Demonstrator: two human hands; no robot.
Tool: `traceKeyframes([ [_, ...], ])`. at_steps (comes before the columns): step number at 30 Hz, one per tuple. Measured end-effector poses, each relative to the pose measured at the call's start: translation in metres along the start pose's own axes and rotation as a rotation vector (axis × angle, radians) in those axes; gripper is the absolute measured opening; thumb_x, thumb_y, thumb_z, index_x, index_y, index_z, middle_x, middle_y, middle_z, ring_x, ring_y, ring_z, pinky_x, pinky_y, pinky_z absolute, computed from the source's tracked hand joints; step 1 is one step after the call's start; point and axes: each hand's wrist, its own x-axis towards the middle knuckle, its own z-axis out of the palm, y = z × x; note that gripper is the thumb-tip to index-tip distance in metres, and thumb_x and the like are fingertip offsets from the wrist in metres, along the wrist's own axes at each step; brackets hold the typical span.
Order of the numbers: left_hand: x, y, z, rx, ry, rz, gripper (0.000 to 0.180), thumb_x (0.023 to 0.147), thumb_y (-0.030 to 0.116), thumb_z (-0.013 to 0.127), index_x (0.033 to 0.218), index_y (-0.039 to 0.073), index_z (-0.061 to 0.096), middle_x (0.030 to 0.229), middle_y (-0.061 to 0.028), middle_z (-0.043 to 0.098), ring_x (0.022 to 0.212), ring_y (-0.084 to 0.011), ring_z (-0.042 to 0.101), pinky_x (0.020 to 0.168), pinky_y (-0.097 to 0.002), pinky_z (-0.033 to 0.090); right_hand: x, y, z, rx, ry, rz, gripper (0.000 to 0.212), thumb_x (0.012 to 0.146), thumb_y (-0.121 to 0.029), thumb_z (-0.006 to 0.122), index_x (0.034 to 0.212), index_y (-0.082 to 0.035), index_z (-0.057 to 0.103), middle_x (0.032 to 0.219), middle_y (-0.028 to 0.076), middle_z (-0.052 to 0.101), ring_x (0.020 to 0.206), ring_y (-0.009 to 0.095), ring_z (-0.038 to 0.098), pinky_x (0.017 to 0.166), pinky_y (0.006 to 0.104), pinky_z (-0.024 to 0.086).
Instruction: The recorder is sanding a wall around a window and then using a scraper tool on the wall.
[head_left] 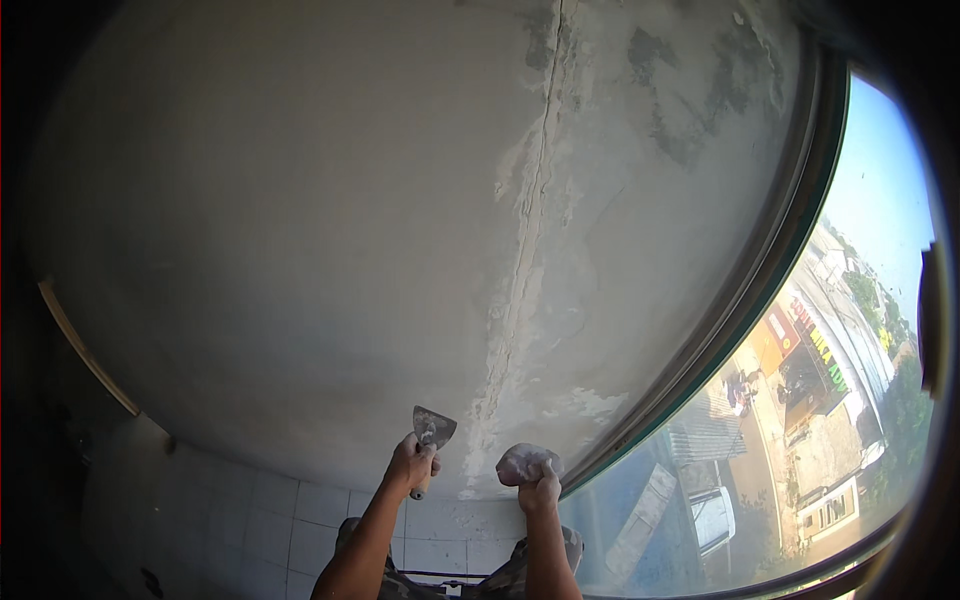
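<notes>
- The grey plastered wall fills most of the view, and it bulges with the lens; its skin is smooth and even over the left part
- A long vertical seam runs down the wall from the top edge to near the hands, rough along its length, with pale patches of filler spread to both sides of its lower end
- Right of the seam, near the top, the wall shows darker blotches where the coat is uneven
- Below the wall, pale square tiles cover the lower strip, with thin joints between them
- The left hand is raised just left of the seam's lower end; its fingers are wrapped tight round the wooden handle of a putty knife, whose broad metal blade points up and lies against or very near the wall
- The right hand is just right of the seam's foot, fingers closed under a crumpled whitish lump, which may be a cloth or a wad of filler; which one cannot be told
- Right of the seam, a dark window frame curves down the wall's edge, and the glass shows rooftops, a street and blue sky far below
</notes>
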Motion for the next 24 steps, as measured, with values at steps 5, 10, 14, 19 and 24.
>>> traceKeyframes([
  [5, -0.006, 0.078, 0.011, 0.030, -0.064, 0.253, 0.015, 0.100, 0.013, 0.054, 0.102, -0.002, 0.052, 0.085, -0.0114, 0.065, 0.064, -0.0151, 0.064, 0.059, -0.0315, 0.056, -0.004, 0.008, -0.038, 0.055, -0.108, -0.028, 0.026, 0.102, -0.020, 0.055, 0.123, -0.005, 0.053, 0.111, 0.009, 0.063, 0.106, 0.028, 0.064, 0.097, 0.0461, 0.052],
  [10, -0.002, 0.190, 0.007, 0.229, -0.055, 0.552, 0.035, 0.102, 0.011, 0.051, 0.134, -0.001, 0.042, 0.086, -0.0103, 0.065, 0.061, -0.0123, 0.059, 0.058, -0.0299, 0.053, -0.008, 0.015, -0.059, 0.116, -0.187, 0.030, 0.031, 0.102, -0.025, 0.052, 0.129, -0.008, 0.051, 0.118, 0.011, 0.062, 0.111, 0.032, 0.062, 0.099, 0.0507, 0.051],
  [14, -0.014, 0.242, 0.015, 0.298, -0.009, 0.651, 0.068, 0.101, 0.010, 0.050, 0.158, 0.006, 0.013, 0.087, -0.0107, 0.065, 0.060, -0.0120, 0.059, 0.057, -0.0289, 0.052, 0.024, -0.025, -0.015, 0.040, -0.157, -0.109, 0.034, 0.105, -0.031, 0.050, 0.127, -0.005, 0.053, 0.122, 0.012, 0.060, 0.114, 0.031, 0.060, 0.098, 0.0522, 0.051],
  [19, -0.027, 0.226, -0.008, 0.312, 0.045, 0.601, 0.082, 0.101, 0.008, 0.048, 0.161, 0.015, -0.008, 0.088, -0.0108, 0.065, 0.059, -0.0117, 0.058, 0.055, -0.0294, 0.051, 0.009, -0.152, 0.222, -0.780, -0.240, -0.780, 0.036, 0.107, -0.030, 0.049, 0.120, 0.001, 0.061, 0.105, 0.008, 0.067, 0.096, 0.015, 0.064, 0.080, 0.0307, 0.050],
  [24, -0.033, 0.142, -0.044, 0.134, 0.106, 0.438, 0.080, 0.101, 0.008, 0.048, 0.161, 0.015, -0.004, 0.084, -0.0078, 0.064, 0.056, -0.0107, 0.057, 0.053, -0.0275, 0.050, 0.009, -0.244, 0.441, -0.996, -0.054, -1.651, 0.039, 0.104, -0.012, 0.047, 0.140, 0.000, 0.052, 0.138, 0.021, 0.059, 0.128, 0.037, 0.055, 0.102, 0.0413, 0.046],
])
